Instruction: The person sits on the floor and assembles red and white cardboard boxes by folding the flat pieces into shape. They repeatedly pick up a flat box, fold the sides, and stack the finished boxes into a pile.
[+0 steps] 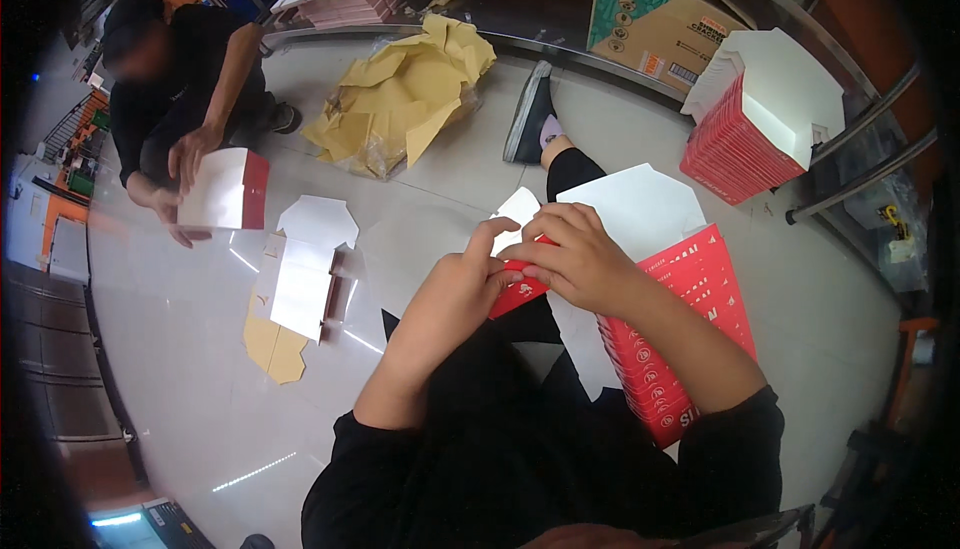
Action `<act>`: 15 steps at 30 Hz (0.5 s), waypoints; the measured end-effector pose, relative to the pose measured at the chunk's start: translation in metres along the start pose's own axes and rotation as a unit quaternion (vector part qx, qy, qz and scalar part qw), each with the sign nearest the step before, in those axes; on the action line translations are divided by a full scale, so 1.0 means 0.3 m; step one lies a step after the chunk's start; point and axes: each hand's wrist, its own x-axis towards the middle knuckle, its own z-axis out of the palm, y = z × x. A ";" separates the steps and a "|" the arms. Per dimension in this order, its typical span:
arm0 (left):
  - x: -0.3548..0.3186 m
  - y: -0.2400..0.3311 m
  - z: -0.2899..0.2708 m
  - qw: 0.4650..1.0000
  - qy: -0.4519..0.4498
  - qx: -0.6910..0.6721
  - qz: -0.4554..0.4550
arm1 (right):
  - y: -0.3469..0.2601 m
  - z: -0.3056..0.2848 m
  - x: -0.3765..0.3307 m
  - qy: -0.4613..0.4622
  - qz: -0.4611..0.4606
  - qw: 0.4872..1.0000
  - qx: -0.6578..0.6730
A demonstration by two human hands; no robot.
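Note:
I hold a flat red-and-white carton blank [518, 211] over my lap. My left hand [458, 289] pinches its lower red edge, fingers curled. My right hand [572, 254] lies over its right side, fingers folded on the card. Under my right forearm sits a stack of flat red cartons [690, 289] with a white blank on top.
A person in black at the far left holds a red-and-white carton [225, 189]. White blanks [305, 269] lie on the tiled floor, crumpled yellow-brown paper [410, 89] beyond. A second red carton stack [760, 119] and a cardboard box [655, 19] stand at the back right.

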 end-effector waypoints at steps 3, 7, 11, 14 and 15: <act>0.020 -0.001 -0.020 0.999 0.039 -0.023 -0.001 | -0.006 -0.011 0.007 0.112 0.018 0.993 0.045; 0.040 -0.051 -0.037 0.935 0.199 -0.293 0.026 | -0.003 -0.031 -0.009 0.216 0.028 0.976 0.031; 0.035 -0.098 -0.014 0.790 0.369 -0.480 0.100 | -0.024 -0.036 -0.031 0.127 -0.036 0.990 -0.053; 0.007 -0.049 -0.004 0.743 0.284 -0.602 0.073 | -0.049 -0.022 -0.036 0.123 -0.088 0.986 -0.065; 0.001 -0.021 0.003 0.729 0.255 -0.631 0.073 | -0.058 -0.024 -0.035 0.123 -0.105 0.984 -0.070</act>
